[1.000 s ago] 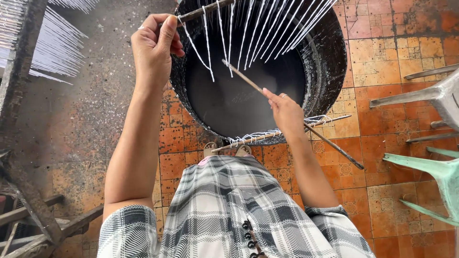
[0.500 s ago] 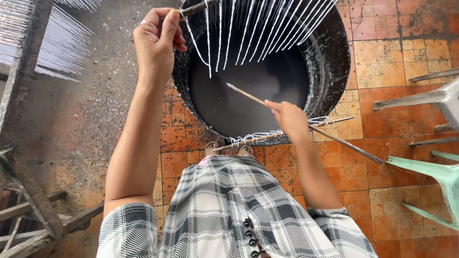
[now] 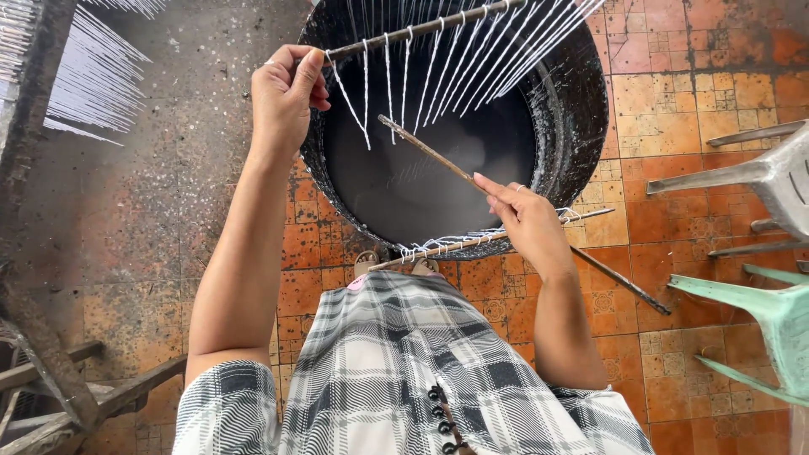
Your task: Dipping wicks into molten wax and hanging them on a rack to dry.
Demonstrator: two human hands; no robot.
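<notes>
Left hand (image 3: 284, 97): fingers closed on end of rod (image 3: 421, 28) strung with white strands (image 3: 455, 67), held above black vat (image 3: 581, 109). Right hand (image 3: 527, 221): fingers closed on thin stick (image 3: 430, 152), tip over dark liquid (image 3: 404, 185). Second strung rod (image 3: 480, 239) rested on vat's near rim.

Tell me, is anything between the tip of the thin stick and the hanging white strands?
Nothing visible. The thin stick in the right hand points over the open black pot, its tip just below the white strands hanging from the rod the left hand holds.

Worn orange tiled floor (image 3: 674, 84) under big black pot (image 3: 581, 101), grey and green chairs (image 3: 758, 168).
</notes>
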